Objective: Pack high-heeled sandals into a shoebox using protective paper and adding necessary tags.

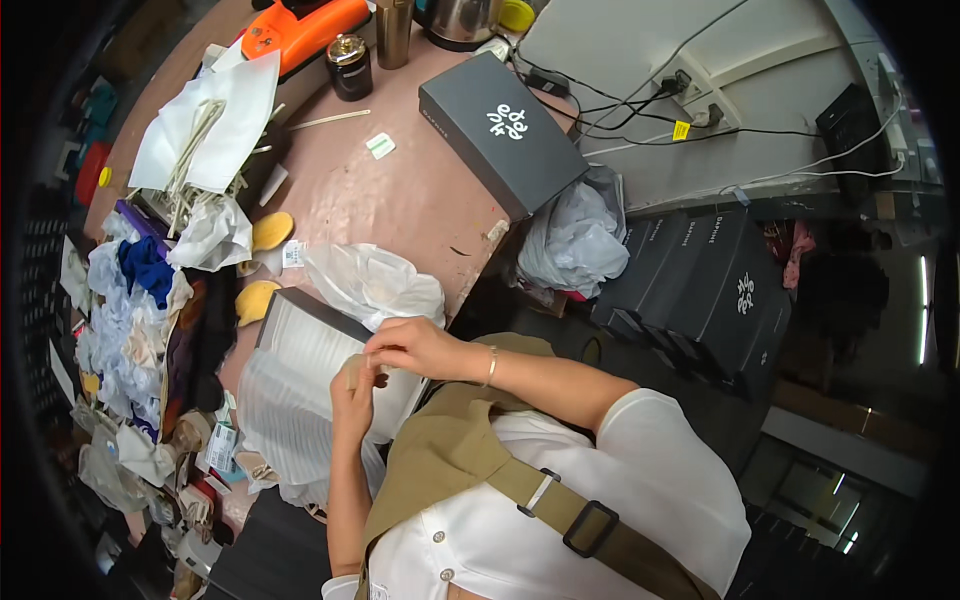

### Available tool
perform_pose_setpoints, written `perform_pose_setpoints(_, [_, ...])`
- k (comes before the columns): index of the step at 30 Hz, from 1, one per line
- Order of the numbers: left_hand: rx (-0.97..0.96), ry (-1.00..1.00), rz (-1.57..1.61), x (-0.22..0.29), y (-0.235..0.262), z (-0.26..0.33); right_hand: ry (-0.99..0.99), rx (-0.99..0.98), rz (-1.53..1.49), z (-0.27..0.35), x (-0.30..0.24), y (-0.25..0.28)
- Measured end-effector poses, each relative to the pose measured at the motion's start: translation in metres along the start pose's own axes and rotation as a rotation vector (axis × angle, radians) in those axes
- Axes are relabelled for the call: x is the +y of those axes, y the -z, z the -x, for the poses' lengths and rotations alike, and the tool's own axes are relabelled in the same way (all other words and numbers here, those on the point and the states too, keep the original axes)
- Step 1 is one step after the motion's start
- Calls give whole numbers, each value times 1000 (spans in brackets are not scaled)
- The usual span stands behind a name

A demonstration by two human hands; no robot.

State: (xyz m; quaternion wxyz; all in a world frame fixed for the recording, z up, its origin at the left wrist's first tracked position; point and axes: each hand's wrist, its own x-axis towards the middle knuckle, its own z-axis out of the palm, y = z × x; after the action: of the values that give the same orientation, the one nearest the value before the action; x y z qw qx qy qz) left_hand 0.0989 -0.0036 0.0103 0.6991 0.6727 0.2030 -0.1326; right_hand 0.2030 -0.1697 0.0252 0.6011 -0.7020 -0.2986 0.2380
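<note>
My left hand and my right hand meet just above an open dark shoe box lined with white ribbed tissue paper. Both hands pinch a small pale, thin item between the fingertips; what it is I cannot tell. A bracelet sits on my right wrist. A crumpled clear plastic bag lies right behind the box on the pink table.
A closed grey shoe box lies at the table's far edge, with more stacked boxes on the right. Cloths, paper and yellow pads crowd the left side. An orange tool, a dark jar and a metal kettle stand at the back.
</note>
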Motion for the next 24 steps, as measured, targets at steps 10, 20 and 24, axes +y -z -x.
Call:
perform_pose_setpoints(10, [215, 143, -423, -13, -7, -11, -706, 469, 714, 238, 214, 129])
perform_pose_setpoints(20, [302, 147, -619, -45, -15, 2, -1364, 281, 370, 225, 292, 135])
perform_pose_setpoints(24, [363, -133, -567, -25, -34, 1, -940, 702, 523, 225, 216, 176])
